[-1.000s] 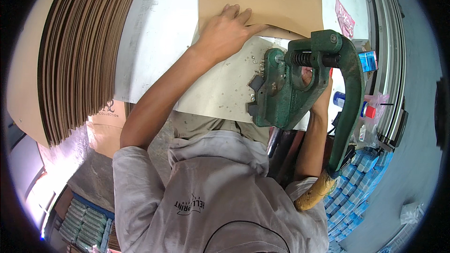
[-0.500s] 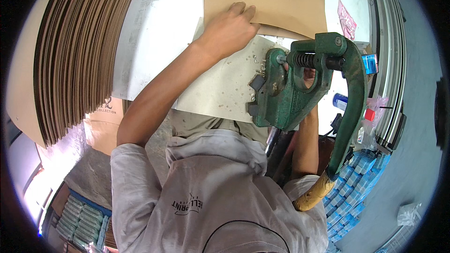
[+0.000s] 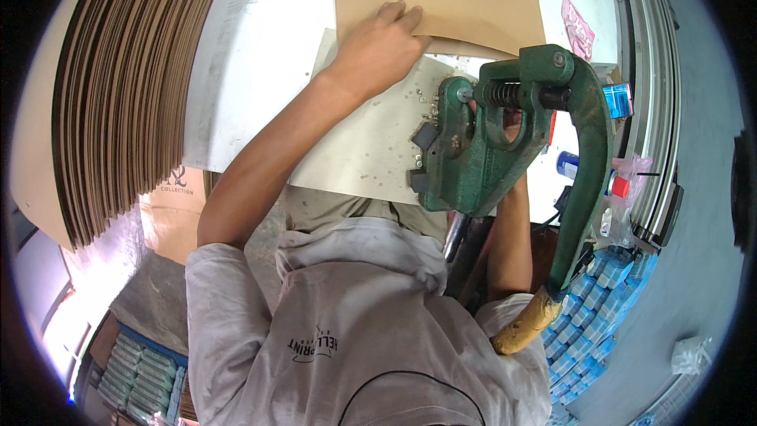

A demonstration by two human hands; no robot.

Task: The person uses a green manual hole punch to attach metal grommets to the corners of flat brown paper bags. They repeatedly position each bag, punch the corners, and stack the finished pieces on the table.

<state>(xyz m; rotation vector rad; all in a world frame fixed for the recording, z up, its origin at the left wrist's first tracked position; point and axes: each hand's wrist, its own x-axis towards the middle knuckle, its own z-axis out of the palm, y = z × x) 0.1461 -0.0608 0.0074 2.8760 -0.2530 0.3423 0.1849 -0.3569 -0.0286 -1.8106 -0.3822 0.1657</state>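
A brown paper bag (image 3: 441, 0) with dark print lies flat at the far middle of the table. My left hand (image 3: 382, 47) grips its near edge, fingers bent on top. Right of it stands a green hand-lever eyelet press (image 3: 473, 166), its long lever (image 3: 595, 158) curving down to a yellow-wrapped handle (image 3: 524, 323). My right hand (image 3: 512, 122) is behind the press; only bits of it show through the frame, and its fingers are mostly hidden. Several small metal rings (image 3: 424, 99) are scattered on the pale board (image 3: 355, 150) beside the press.
A tall stack of brown bags (image 3: 118, 87) stands at the left. Toward the right are a pink wrapper (image 3: 578, 28), a blue box (image 3: 619, 100), a blue can (image 3: 568, 164) and a clear plastic bag (image 3: 619, 221). Blue-wrapped packs (image 3: 591, 315) are piled below.
The view has shifted slightly, so the press and bag appear a little farther left and up. My left hand keeps its place on the bag's edge.
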